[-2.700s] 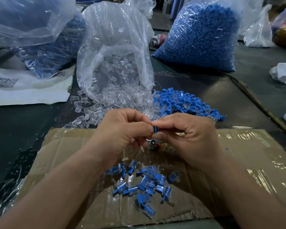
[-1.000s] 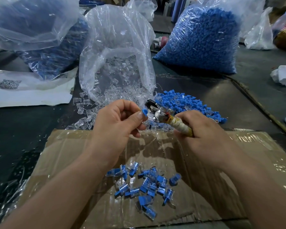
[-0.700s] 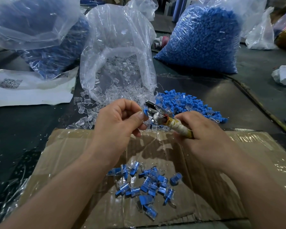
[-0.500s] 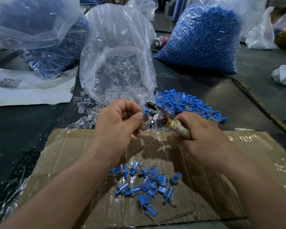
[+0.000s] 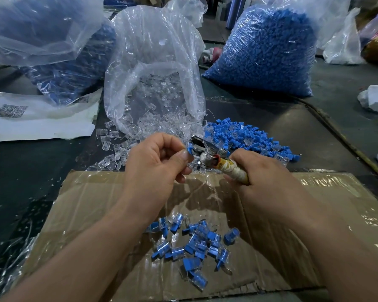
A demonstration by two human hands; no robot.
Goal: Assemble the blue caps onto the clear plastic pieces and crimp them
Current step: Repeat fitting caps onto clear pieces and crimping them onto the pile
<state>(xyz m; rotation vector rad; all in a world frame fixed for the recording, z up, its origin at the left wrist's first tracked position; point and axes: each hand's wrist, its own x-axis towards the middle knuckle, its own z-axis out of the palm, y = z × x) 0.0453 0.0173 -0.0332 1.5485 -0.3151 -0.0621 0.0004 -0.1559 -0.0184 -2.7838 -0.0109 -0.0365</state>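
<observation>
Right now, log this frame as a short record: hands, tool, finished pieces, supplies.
right hand: grips the crimping tool by its wrapped handle
left hand: pinches a blue-capped piece at the tool's metal head
finished pieces: heaped on the cardboard, nearer than the hands
loose blue caps: heap beyond the right hand
clear pieces: spilling from the open bag

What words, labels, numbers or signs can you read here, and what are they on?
No readable words or numbers anywhere.
White sheet: a square QR-like code, too blurred to read.
Tool handle in the right hand: taped wrap, no legible marks.
</observation>
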